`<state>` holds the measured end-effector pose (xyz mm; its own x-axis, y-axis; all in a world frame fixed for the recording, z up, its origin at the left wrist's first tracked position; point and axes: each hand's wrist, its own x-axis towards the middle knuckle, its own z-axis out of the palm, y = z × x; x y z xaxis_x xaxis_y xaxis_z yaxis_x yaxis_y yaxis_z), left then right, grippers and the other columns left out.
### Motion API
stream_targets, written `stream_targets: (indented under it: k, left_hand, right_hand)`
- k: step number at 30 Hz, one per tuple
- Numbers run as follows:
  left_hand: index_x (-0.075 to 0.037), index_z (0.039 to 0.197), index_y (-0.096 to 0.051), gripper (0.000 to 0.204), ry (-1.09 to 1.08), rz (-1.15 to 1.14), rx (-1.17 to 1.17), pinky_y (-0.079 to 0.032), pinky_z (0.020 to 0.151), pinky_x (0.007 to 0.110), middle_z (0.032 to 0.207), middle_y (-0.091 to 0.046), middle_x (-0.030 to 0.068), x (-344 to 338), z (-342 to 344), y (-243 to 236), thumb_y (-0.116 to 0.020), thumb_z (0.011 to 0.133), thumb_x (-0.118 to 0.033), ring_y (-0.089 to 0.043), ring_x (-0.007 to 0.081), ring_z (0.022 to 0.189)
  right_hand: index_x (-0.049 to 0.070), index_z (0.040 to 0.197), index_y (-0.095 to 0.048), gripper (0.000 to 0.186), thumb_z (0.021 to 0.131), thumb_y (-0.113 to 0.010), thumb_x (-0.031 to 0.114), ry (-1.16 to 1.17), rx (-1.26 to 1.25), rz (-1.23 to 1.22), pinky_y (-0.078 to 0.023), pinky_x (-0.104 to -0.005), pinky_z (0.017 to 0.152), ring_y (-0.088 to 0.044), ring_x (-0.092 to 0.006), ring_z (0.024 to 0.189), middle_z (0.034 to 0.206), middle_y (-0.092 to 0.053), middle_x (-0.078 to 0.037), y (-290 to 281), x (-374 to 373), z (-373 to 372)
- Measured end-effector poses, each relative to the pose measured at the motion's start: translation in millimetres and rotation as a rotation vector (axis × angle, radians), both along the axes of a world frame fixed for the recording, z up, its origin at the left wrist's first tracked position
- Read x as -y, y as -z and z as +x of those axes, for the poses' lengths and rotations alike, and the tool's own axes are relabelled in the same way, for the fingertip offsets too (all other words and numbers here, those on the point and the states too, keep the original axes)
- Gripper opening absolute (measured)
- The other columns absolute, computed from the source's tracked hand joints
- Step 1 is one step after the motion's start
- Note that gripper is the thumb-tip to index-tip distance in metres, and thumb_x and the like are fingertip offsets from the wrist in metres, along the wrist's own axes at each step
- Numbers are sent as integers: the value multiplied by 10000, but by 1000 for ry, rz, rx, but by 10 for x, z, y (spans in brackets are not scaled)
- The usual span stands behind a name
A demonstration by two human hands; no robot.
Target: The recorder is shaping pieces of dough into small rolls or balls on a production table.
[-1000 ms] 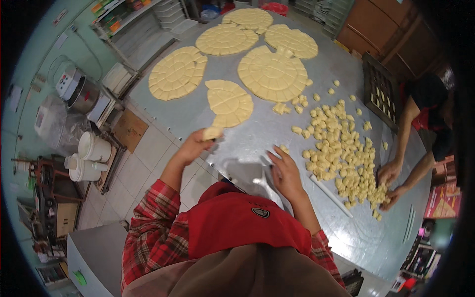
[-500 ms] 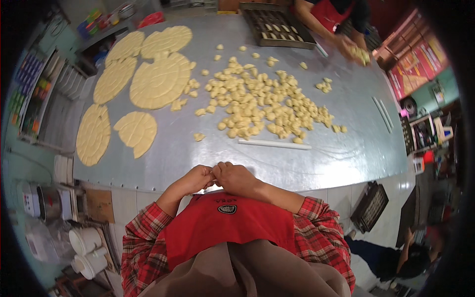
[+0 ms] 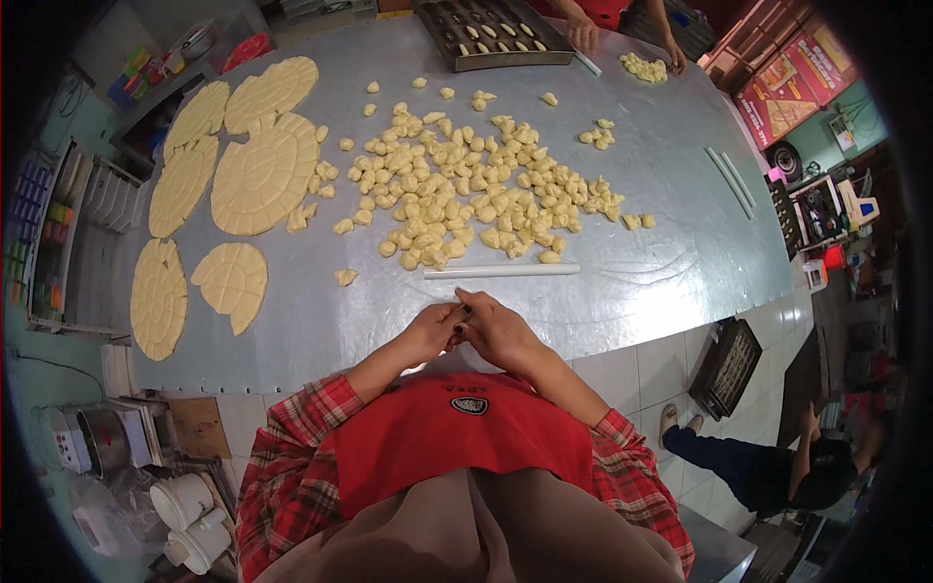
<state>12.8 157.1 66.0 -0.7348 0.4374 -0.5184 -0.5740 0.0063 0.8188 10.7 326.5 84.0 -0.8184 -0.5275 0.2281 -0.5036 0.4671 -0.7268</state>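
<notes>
Close to the table's near edge, my left hand [image 3: 432, 332] and my right hand [image 3: 502, 332] meet, fingers curled against each other. A small dark spot shows between them; whatever they may hold is too hidden to name. Just beyond my fingertips lies a white rod [image 3: 501, 272] on the metal table [image 3: 321, 301]. Past the rod spreads a large heap of small pale-yellow dough pieces [image 3: 457, 185]. Flat, scored rounds of dough [image 3: 264, 175] lie to the left, the nearest one [image 3: 233, 282] with a part cut away.
A dark baking tray [image 3: 496, 34] with shaped dough pieces stands at the far edge. A co-worker's hand [image 3: 583, 34] rests beside it, near a small dough pile [image 3: 644, 68]. Two thin rods [image 3: 731, 183] lie at the right. Another tray [image 3: 729, 369] and a person [image 3: 739, 466] are right of the table.
The view has shifted, and my joined hands sit a little further forward over the table. The co-worker's handful of dough pieces now lies on the table at the far right.
</notes>
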Motion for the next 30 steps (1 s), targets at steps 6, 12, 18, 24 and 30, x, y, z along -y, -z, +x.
stream_targets:
  k: [6,12,18,24,30]
  left_hand:
    - [-12,866,-570,214,34,-138,-88,-398,537,216,723,-586,25,75,59,234,-438,932,-167,-503,73,617]
    - [-22,941,-562,159,-273,-290,-533,-429,674,247,794,-581,24,523,-83,581,-423,915,-95,-515,113,727]
    - [-34,1340,-342,514,-288,29,-684,-261,1049,311,1316,-448,115,508,-209,400,-499,851,-23,-329,195,1289]
    - [-142,1416,-215,902,-21,-619,-1182,-88,983,664,1464,-66,232,441,-67,33,-675,696,-429,-48,479,1328]
    - [-39,937,-578,201,-793,-946,-445,-472,749,355,968,-621,136,2345,184,-36,-615,804,-184,-594,288,845]
  right_hand:
    - [11,969,-504,185,838,-533,138,-119,166,313,-482,-421,690,-585,-375,817,833,-596,-185,-43,-14,-64]
    - [-1,854,-551,117,792,-521,94,-300,500,166,-471,-416,632,-595,-332,753,736,-603,-188,8,-75,-168]
    - [72,1166,-441,293,886,-415,155,10,991,-755,-510,-315,680,-597,-205,755,1039,-572,-86,449,60,-330]
    - [66,1095,-495,279,932,-415,279,87,1210,-1000,-457,-269,559,-563,-154,734,921,-578,-59,400,329,-373]
    - [51,1267,-462,458,941,-288,321,657,372,-770,-415,-332,882,-524,-203,1001,1087,-572,-112,397,-839,-1114]
